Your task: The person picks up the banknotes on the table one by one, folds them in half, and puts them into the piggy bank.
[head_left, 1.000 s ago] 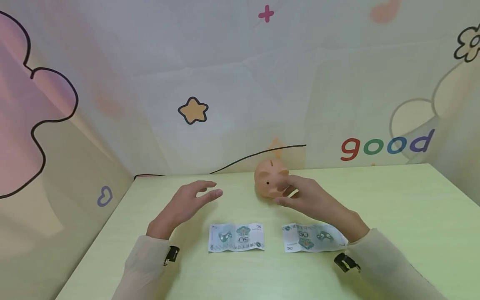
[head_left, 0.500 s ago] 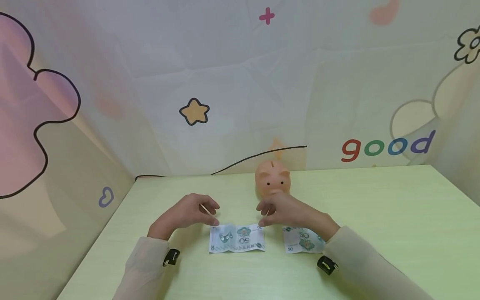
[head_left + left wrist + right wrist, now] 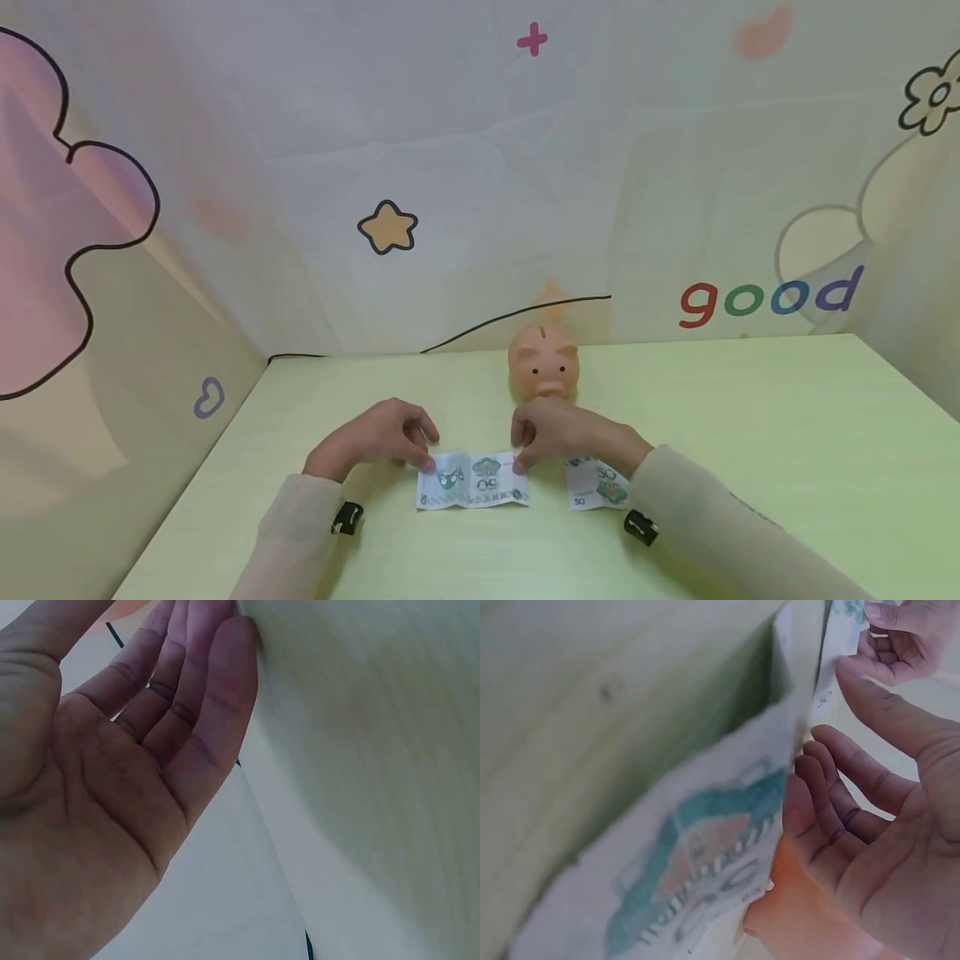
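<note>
Banknote (image 3: 468,492) lies creased on the table (image 3: 772,408), the left hand (image 3: 386,432) with its thumb at the far left corner, the right hand (image 3: 558,429) with its thumb at the far right. Both hands are relaxed, fingers loosely bent and apart from the thumbs. A second banknote (image 3: 597,487) lies beside it, partly hidden by the right sleeve (image 3: 712,508), and a peach piggy bank (image 3: 543,360) stands behind.

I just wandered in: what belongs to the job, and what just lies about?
Job, seemingly:
rectangular white-and-green paper banknote, between left hand and right hand

Lying about, it seems:
second white-and-green paper banknote
round, smooth peach piggy bank
</note>
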The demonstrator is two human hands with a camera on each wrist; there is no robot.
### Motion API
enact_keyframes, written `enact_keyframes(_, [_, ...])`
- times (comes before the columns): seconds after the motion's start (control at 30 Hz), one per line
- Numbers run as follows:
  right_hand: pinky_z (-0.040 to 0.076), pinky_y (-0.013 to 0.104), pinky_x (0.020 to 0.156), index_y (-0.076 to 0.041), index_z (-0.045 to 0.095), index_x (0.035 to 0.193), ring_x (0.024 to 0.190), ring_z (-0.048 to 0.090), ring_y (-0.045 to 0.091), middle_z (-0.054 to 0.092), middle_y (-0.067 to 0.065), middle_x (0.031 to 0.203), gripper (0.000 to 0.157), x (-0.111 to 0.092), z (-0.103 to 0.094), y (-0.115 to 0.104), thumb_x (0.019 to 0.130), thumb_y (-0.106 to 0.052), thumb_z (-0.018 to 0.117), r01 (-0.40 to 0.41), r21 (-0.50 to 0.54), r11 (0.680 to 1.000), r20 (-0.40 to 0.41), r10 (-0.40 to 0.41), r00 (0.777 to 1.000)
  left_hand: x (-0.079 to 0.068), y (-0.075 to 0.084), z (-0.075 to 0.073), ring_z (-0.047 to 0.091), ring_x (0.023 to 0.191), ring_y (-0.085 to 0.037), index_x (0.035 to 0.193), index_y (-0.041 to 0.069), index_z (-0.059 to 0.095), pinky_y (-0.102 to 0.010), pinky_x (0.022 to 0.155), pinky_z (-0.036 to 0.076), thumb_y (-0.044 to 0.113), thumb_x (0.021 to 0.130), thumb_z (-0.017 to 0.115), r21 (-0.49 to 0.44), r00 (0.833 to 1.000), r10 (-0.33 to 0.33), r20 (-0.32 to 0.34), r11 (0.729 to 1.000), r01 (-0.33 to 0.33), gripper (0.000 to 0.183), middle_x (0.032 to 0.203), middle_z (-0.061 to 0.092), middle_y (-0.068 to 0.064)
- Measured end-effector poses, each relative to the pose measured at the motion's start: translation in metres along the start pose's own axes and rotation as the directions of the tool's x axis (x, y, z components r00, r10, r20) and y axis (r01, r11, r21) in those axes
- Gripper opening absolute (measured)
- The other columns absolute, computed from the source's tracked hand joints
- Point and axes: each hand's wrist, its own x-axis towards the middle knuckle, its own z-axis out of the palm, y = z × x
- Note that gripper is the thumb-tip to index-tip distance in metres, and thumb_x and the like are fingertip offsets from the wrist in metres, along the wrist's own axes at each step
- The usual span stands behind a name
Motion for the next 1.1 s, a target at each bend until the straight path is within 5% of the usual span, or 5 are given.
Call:
enact_keyframes(0.23, [0.048,0.025,0.068,-0.012,0.067,0.083,0.073,0.055,0.012,0.062,-0.004,0.079,0.027,0.0004,0.006,-0.0028,0.082,-0.014,0.094,-0.05,-0.04,0.998,-0.017,0.05,0.999,0.0017,-0.003,0.0023,0.053,0.065,-0.014,0.099,0.004,0.075,-0.026,0.062,0.048,0.001,0.082,0.09,0.0,1.0,0.012,0.027,1.0,-0.012,0.022,0.072,0.062,-0.002])
enact_keyframes(0.77, [0.049,0.028,0.072,-0.01,0.067,0.088,0.077,0.055,0.014,0.061,-0.003,0.082,0.028,0.0009,0.0068,-0.0064,0.082,-0.013,0.094,-0.069,-0.05,0.996,-0.03,0.067,0.997,0.0018,-0.0039,-0.0033,0.057,0.069,-0.013,0.086,0.007,0.079,-0.024,0.062,0.049,-0.004,0.086,0.084,-0.011,0.988,0.152,0.015,0.988,-0.152,0.012,0.075,0.069,0.0])
enact_keyframes(1.1, [0.042,0.024,0.064,-0.012,0.063,0.081,0.07,0.052,0.01,0.057,-0.003,0.076,0.028,-0.0045,0.004,0.0013,0.086,-0.008,0.09,-0.009,0.011,1.0,-0.055,0.01,0.998,0.0013,-0.0078,-0.0068,0.063,0.073,-0.015,0.09,0.005,0.08,-0.029,0.067,0.055,0.003,0.087,0.085,-0.054,0.992,0.129,-0.012,0.99,-0.13,0.006,0.083,0.075,-0.002])
